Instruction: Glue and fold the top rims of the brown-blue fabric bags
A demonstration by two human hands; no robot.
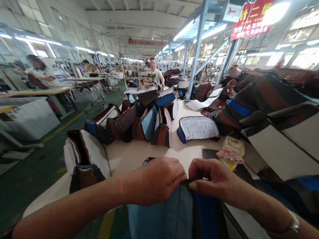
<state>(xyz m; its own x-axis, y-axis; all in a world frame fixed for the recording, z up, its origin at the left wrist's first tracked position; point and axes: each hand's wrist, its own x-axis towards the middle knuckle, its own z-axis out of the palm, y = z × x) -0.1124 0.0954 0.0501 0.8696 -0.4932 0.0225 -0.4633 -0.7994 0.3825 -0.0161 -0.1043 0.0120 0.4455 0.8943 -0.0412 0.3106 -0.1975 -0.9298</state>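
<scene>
A blue fabric bag piece [166, 223] with a dark edge and a bright blue band hangs at the near edge of the table, below my hands. My left hand [163, 178] is closed on its upper edge, knuckles up and fingertips pressed down. Close beside it, my right hand [213, 177] pinches the dark edge between thumb and forefinger. The two hands almost meet at the seam. The lower part of the piece runs out of view.
On the pale table [124, 156] stand several sewn bag pieces [149, 123], one white and brown [87, 156] at left. A patterned panel [199, 128] lies mid-table near a crumpled cloth bundle [231, 153]. Brown and black pieces [276, 90] pile up at right. A person [158, 76] stands beyond.
</scene>
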